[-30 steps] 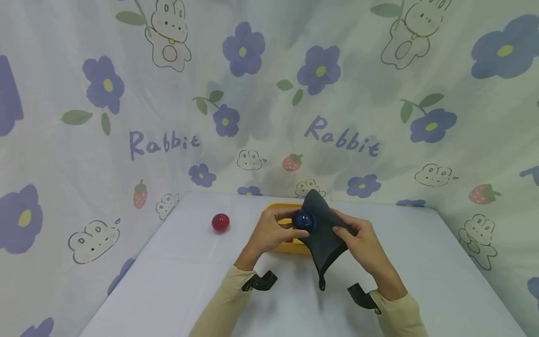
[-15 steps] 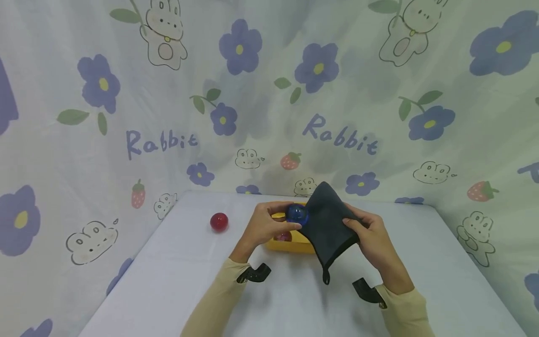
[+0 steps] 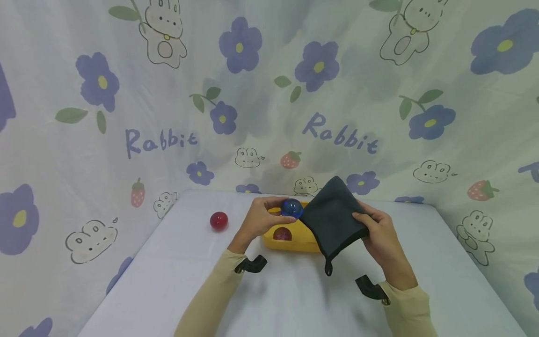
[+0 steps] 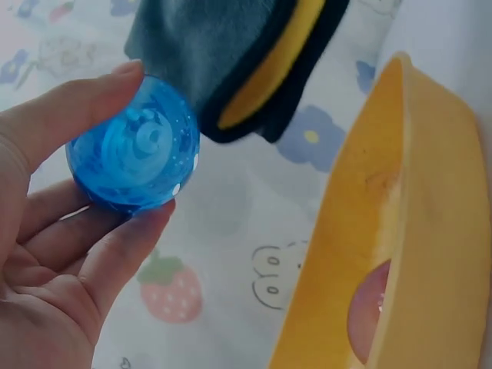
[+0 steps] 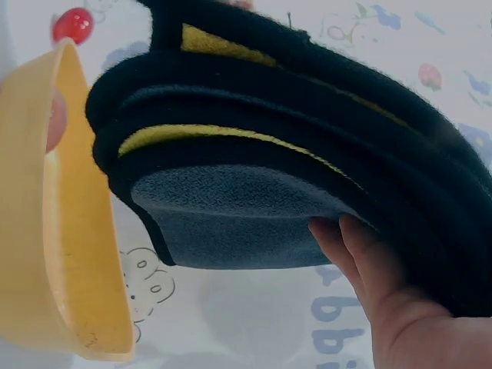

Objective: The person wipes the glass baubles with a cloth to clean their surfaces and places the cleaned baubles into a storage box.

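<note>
We see the left hand (image 3: pixel 258 221) pinching a translucent blue ball (image 3: pixel 292 209) between thumb and fingertips, probably to leave most of its surface bare, raised near a yellow plastic container (image 3: pixel 290 245). The right hand (image 3: pixel 385 238) clamps a folded dark grey cloth (image 3: pixel 334 219) by one side between thumb and fingers, seemingly so the rest spreads free beside the ball. The wrist views show us a yellow layer (image 4: pixel 273 69) between the folds, which the head view hides.

Glossy see-through blue ball (image 3: pixel 291 209), just beside a dark grey cloth (image 3: pixel 335 217), both held up, cloth folded, black-edged, yellow inside, one corner pointing down.
</note>
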`<action>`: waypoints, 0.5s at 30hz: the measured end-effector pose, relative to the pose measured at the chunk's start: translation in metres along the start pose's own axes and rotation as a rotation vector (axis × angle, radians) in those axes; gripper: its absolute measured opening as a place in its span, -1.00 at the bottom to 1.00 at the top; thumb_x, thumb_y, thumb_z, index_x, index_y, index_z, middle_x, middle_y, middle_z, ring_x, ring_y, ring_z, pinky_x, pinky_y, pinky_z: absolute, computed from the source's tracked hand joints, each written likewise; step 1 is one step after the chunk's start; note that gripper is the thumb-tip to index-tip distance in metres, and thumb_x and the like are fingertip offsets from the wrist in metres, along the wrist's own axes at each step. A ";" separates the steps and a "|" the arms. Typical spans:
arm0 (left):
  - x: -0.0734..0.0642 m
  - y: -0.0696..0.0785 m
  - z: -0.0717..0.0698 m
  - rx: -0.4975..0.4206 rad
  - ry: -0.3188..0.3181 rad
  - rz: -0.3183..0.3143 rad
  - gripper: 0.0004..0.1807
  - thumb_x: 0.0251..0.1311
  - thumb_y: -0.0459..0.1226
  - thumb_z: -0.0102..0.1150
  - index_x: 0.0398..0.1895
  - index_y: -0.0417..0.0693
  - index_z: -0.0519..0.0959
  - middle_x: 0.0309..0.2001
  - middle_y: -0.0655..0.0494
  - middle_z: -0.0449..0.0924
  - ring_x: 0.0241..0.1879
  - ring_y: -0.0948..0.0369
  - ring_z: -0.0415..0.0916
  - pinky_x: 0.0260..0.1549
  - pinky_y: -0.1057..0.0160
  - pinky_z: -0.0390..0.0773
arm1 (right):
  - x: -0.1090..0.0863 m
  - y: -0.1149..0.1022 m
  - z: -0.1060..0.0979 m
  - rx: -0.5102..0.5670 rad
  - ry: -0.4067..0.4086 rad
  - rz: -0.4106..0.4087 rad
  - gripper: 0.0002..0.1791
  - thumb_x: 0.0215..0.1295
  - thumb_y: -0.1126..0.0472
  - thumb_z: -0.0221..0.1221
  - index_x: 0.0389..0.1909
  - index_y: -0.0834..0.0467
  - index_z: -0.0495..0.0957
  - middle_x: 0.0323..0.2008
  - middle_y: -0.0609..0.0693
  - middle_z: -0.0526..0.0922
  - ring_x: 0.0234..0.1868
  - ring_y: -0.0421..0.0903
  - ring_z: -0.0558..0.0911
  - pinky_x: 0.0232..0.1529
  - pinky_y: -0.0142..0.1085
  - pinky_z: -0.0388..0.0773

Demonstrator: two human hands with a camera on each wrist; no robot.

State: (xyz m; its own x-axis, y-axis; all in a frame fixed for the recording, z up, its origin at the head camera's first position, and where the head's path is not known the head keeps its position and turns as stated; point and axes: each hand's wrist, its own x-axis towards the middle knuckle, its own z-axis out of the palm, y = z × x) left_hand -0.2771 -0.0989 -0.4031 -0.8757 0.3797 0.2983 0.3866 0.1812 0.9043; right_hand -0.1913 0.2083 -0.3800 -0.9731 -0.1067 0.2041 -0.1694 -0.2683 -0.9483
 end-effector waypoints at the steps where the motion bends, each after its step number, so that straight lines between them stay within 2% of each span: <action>1: 0.001 -0.001 0.000 -0.003 -0.001 -0.004 -0.39 0.04 -0.25 0.60 0.22 -0.12 0.66 0.16 -0.11 0.73 0.14 -0.12 0.69 0.10 0.14 0.73 | 0.000 0.000 -0.001 0.017 0.007 -0.001 -0.33 0.56 0.36 0.05 0.55 0.48 0.03 0.18 -0.33 0.62 0.14 -0.30 0.71 0.10 -0.43 0.69; 8: 0.009 -0.013 -0.002 0.017 0.014 -0.042 -0.38 0.01 -0.22 0.62 0.21 -0.10 0.67 0.17 -0.11 0.72 0.18 -0.11 0.67 0.08 0.13 0.75 | 0.003 -0.001 -0.004 0.116 0.030 0.002 -0.30 0.55 0.41 0.01 0.55 0.53 -0.06 0.11 -0.30 0.68 0.13 -0.30 0.71 0.09 -0.45 0.69; 15: 0.016 -0.029 -0.005 0.043 0.028 -0.086 -0.36 -0.03 -0.20 0.65 0.20 -0.07 0.67 0.16 -0.05 0.74 0.22 -0.03 0.66 0.20 0.07 0.69 | 0.004 -0.001 -0.006 0.116 0.064 0.021 -0.31 0.55 0.42 0.01 0.55 0.54 -0.05 0.10 -0.26 0.65 0.13 -0.32 0.70 0.09 -0.47 0.68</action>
State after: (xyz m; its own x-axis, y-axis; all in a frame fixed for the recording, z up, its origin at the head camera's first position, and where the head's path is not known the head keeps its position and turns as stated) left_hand -0.3033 -0.1026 -0.4230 -0.9135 0.3359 0.2294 0.3216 0.2512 0.9129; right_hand -0.1960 0.2141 -0.3794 -0.9849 -0.0533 0.1645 -0.1328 -0.3763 -0.9169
